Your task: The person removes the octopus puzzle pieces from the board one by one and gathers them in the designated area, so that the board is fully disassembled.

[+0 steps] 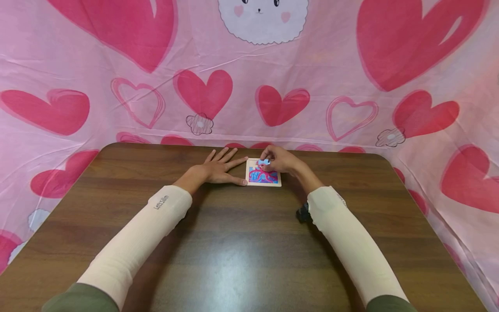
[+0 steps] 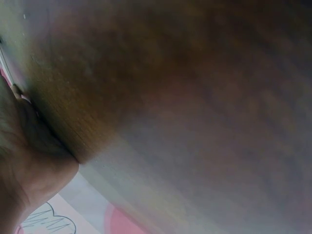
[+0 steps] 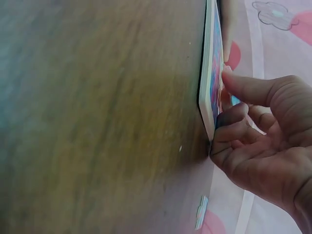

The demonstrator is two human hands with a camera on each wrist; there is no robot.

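Left hand (image 1: 217, 170) touches the puzzle (image 1: 260, 177); right hand (image 1: 281, 160) pinches a piece (image 1: 264, 162).

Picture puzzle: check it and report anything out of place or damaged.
The puzzle looks incomplete: pale backing shows at its upper left in the head view. The right hand pinches a blue piece. No damage is visible.

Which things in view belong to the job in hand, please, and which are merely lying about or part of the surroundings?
In the job:
framed puzzle, touched at its edge by the left hand
light blue piece, pinched by the right hand

Surroundings:
table, beneath the puzzle
heart-print cloth, behind the table
black device, by the right cuff
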